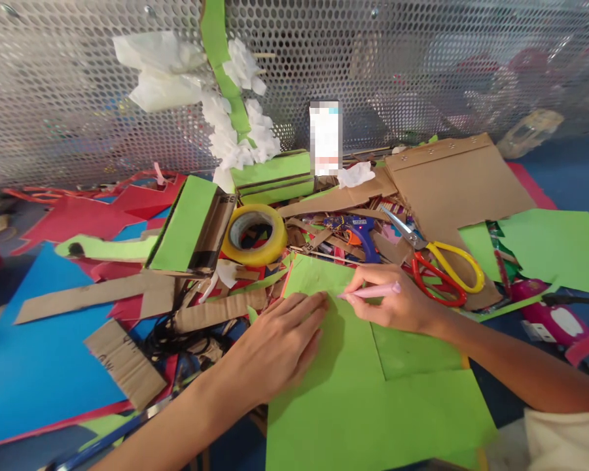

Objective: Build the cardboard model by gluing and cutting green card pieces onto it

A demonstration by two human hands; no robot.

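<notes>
My left hand point(279, 340) lies flat, fingers stretched out, pressing on a green paper sheet point(353, 386) in front of me. My right hand point(392, 301) is closed round a pink pen point(373, 292), whose tip touches the green sheet just right of my left fingertips. Under the sheet's right side lies another green piece.
Yellow-and-red scissors point(442, 268), a blue glue gun point(360, 232) and a yellow tape roll point(255, 234) lie behind the sheet. Cardboard strips point(83, 296), a green-faced box point(191, 226), blue point(34, 360) and red paper crowd the left. A perforated metal wall point(422, 65) stands behind.
</notes>
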